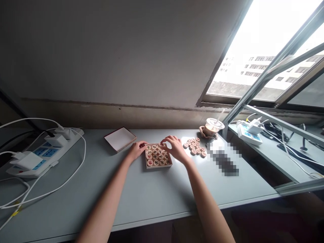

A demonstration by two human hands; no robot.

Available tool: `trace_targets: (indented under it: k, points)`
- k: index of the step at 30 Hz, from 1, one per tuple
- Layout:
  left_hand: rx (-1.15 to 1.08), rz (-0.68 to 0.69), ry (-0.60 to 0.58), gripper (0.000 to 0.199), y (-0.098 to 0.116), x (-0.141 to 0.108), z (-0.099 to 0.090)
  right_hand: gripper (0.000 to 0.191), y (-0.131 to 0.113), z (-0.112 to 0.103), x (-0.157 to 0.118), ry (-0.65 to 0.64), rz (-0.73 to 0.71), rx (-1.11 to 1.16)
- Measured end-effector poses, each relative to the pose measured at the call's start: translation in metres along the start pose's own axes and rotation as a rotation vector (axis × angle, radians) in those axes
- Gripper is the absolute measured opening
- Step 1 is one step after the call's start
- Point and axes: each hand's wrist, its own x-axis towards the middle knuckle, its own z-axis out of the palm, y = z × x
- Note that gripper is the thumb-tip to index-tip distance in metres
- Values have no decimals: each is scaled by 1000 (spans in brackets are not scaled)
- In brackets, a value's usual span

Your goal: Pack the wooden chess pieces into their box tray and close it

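A shallow open box (159,166) sits on the desk, filled with rows of round wooden Chinese chess pieces (155,157) marked in red and black characters. At its upper left corner, my left hand (137,150) has its fingers closed on the box's edge. My right hand (176,147) arches over the upper right part of the box, thumb and fingertips at a piece in the back row; the hand partly hides that row. Loose chess pieces (195,147) lie in a cluster just right of my right hand.
The box lid (120,139) lies inside-up at the back left. A lidded drink cup (212,127) with a straw stands in a holder at the back right. Power strips (45,152) with white cables occupy the left side. A metal frame (253,87) rises at right; a blurred patch covers something there.
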Motion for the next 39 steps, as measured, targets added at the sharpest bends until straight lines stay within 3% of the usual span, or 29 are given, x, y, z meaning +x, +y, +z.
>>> trace_targets:
  k: [3, 6, 9, 11, 14, 19, 23, 34, 39]
  points:
    - [-27, -12, -10, 29, 1, -1, -1, 27, 33, -23, -20, -22, 113, -14]
    - [-31, -12, -9, 30, 0, 0, -1, 25, 68, -27, -44, -61, 262, -116]
    - [-10, -10, -1, 31, -2, 0, -1, 23, 92, -20, -58, 51, 421, -200]
    - [-30, -18, 0, 30, -3, 1, 0, 23, 96, -16, -58, 156, 450, -191]
    - [-63, -27, -6, 29, -3, 1, 1, 17, 76, -13, -48, 164, 301, -15]
    - [-16, -10, 11, 27, -5, 2, 1, 26, -2, -1, -22, -79, -98, 210]
    - [1, 4, 3, 27, -4, 2, 0, 28, -41, 12, -7, -252, -239, 166]
    - [15, -18, 13, 27, 0, 2, 1, 24, -37, 28, -4, -242, -208, 111]
    - [29, -17, -4, 31, -5, 8, 2, 19, -25, 10, -6, -121, -135, 30]
